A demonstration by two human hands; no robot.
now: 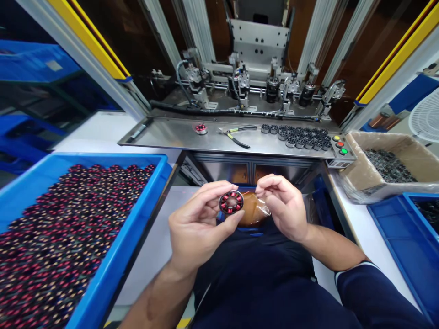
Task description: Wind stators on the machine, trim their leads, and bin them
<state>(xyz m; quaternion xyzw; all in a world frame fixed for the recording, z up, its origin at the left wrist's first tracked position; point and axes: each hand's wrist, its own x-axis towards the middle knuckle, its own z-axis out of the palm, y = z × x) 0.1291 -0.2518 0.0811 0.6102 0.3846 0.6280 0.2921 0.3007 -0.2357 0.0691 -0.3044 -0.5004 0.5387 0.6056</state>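
A round motor stator [231, 202] with a dark rim and red windings faces the camera, pinched between the thumb and fingers of my left hand [199, 219]. To its right, my right hand [283, 205] has its fingers curled, thumb close to the fingertips; whatever they may hold is too small to make out. A gap separates the two hands. Below and between them lies a brown, shiny surface [252, 210] in front of my lap.
A blue bin [164, 167] of wound stators stands left. On the metal ledge [171, 132] are one stator [200, 129], cutters [236, 134], rows of dark cores [305, 137] and buttons [339, 144]. Machine fixtures stand behind; a carton [356, 176] and blue bin [391, 228] are right.
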